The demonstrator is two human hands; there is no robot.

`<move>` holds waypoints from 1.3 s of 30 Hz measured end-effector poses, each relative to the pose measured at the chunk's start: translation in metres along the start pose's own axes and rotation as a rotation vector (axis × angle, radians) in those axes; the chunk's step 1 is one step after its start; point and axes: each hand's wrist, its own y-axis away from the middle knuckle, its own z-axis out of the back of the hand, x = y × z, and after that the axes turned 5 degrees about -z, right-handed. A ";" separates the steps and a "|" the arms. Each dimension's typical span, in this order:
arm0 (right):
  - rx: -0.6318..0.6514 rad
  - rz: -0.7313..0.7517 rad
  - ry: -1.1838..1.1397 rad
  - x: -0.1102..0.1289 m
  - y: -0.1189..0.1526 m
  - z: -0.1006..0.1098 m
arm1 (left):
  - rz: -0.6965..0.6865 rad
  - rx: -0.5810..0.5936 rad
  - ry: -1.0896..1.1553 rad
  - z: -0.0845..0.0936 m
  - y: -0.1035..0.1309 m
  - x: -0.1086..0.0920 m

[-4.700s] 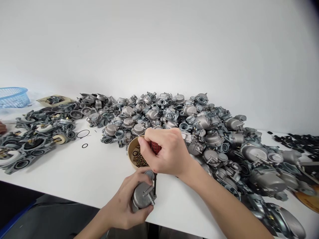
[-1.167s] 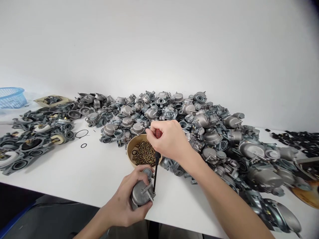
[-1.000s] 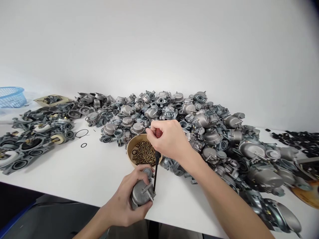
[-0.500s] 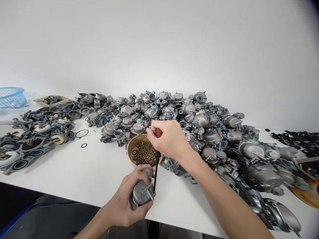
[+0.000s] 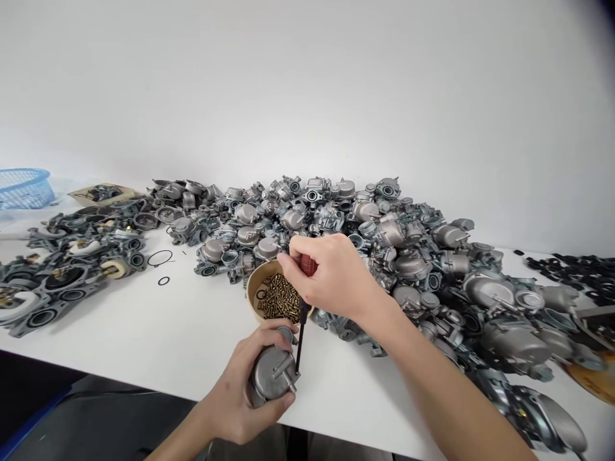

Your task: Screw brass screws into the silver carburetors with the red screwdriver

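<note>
My left hand (image 5: pixel 244 384) is wrapped round a grey metal carburetor (image 5: pixel 273 371) near the front edge of the table, with its rounded bowl facing up. My right hand (image 5: pixel 331 275) grips the red handle of a screwdriver (image 5: pixel 302 339). The dark shaft points down, and its tip meets the right side of the carburetor at a small lug; the screw head there is too small to make out. Just behind both hands stands a tan round bowl (image 5: pixel 254 301) holding many small brass-coloured screws (image 5: pixel 278 296) and a black ring.
A large heap of carburetors (image 5: pixel 331 218) spreads behind and to the right. Opened carburetor bodies (image 5: pixel 72 269) with white floats lie left, near two black rubber rings (image 5: pixel 163 280). A blue basket (image 5: pixel 26 189) stands far left; small black parts (image 5: pixel 576 272) lie far right.
My right hand has turned slightly on the screwdriver handle, its thumb now more extended to the left. The carburetor has tilted a little in my left hand, and the screwdriver tip remains at its side.
</note>
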 end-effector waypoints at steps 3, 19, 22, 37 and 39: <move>0.032 0.047 0.017 0.005 0.003 0.006 | -0.074 -0.057 -0.057 -0.002 -0.004 -0.003; 0.070 0.290 0.154 0.030 0.021 0.027 | -0.183 -0.109 -0.215 -0.003 -0.014 -0.008; 0.046 0.332 0.200 0.034 0.027 0.031 | -0.183 -0.118 -0.230 -0.004 -0.011 -0.003; -0.018 0.455 0.188 0.044 0.034 0.029 | -0.085 -0.208 -0.294 -0.013 0.028 0.048; -0.030 0.544 0.183 0.052 0.040 0.024 | -0.036 -0.155 -0.257 -0.014 0.020 0.043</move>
